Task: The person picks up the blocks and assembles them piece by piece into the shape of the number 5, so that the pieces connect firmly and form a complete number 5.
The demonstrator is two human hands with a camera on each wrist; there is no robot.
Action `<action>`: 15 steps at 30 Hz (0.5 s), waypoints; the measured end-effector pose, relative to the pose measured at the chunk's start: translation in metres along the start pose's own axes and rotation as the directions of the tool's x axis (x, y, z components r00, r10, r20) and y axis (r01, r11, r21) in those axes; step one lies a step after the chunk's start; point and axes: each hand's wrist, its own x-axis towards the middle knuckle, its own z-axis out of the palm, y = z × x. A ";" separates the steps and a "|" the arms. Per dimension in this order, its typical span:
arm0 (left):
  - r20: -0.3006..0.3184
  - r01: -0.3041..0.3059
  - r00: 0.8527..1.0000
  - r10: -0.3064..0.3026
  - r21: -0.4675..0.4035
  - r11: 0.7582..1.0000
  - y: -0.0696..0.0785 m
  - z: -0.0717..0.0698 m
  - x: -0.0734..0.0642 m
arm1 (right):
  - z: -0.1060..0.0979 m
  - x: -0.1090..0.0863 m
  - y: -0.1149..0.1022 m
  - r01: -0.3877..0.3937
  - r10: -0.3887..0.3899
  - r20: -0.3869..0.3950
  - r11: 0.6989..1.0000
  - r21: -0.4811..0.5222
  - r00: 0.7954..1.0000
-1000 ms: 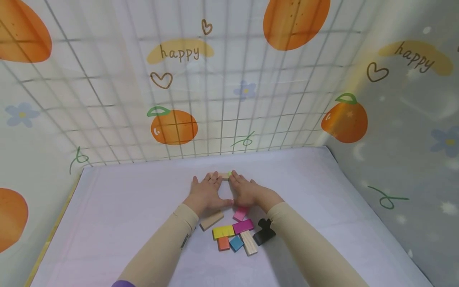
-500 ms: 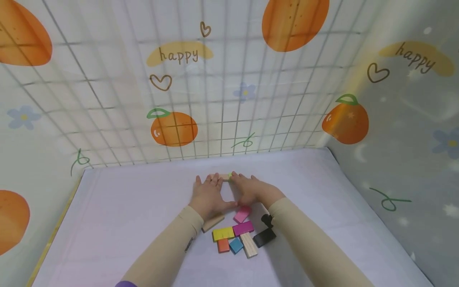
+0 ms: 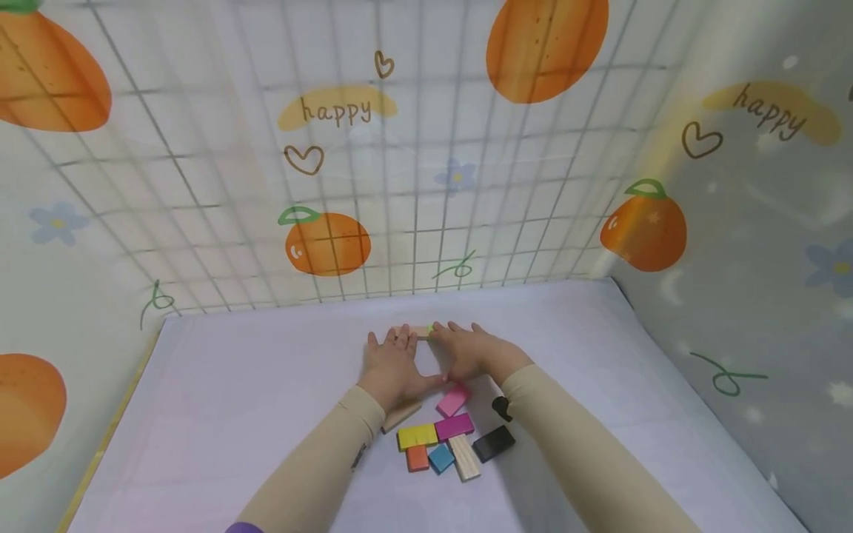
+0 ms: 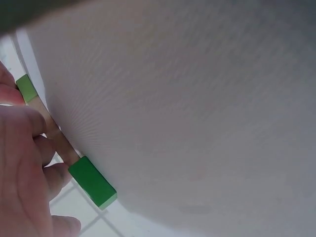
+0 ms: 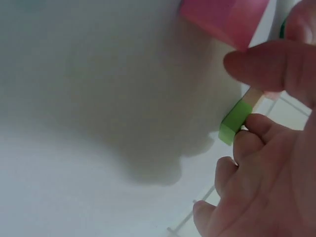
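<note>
At the far middle of the table, a row of blocks lies end to end: a dark green block (image 4: 93, 182), a plain wooden block (image 3: 421, 332) and a light green block (image 5: 236, 118). My left hand (image 3: 393, 368) has its fingers extended, fingertips at the wooden block and beside the dark green one. The fingertips of my right hand (image 3: 472, 354) touch the light green block, fingers spread. Both thumbs point inward and nearly meet, just beyond a pink block (image 3: 454, 400). In the head view the dark green block is hidden by my left hand.
Nearer lie yellow (image 3: 417, 437), magenta (image 3: 455, 427), orange (image 3: 417, 458), blue (image 3: 441, 459) and black (image 3: 494, 444) blocks, plus a ridged wooden block (image 3: 464, 457). My left sleeve partly covers another wooden block (image 3: 400, 416); my right covers part of a black piece (image 3: 501, 408). Behind stands a patterned curtain (image 3: 400, 185).
Both hands stay at the row, with the left hand shifting slightly right. The sleeves now cover more of the near wooden block and the black piece. The head view has tilted a little.
</note>
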 end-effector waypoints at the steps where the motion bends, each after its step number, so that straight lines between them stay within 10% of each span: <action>1: 0.001 -0.001 1.000 0.001 0.001 1.000 0.000 0.000 0.000 | 0.000 0.000 0.000 -0.003 0.003 0.000 1.000 0.004 1.000; 15: 0.015 0.003 1.000 -0.002 -0.011 1.000 0.000 0.000 -0.001 | -0.002 0.007 0.002 0.007 -0.007 -0.011 1.000 0.018 1.000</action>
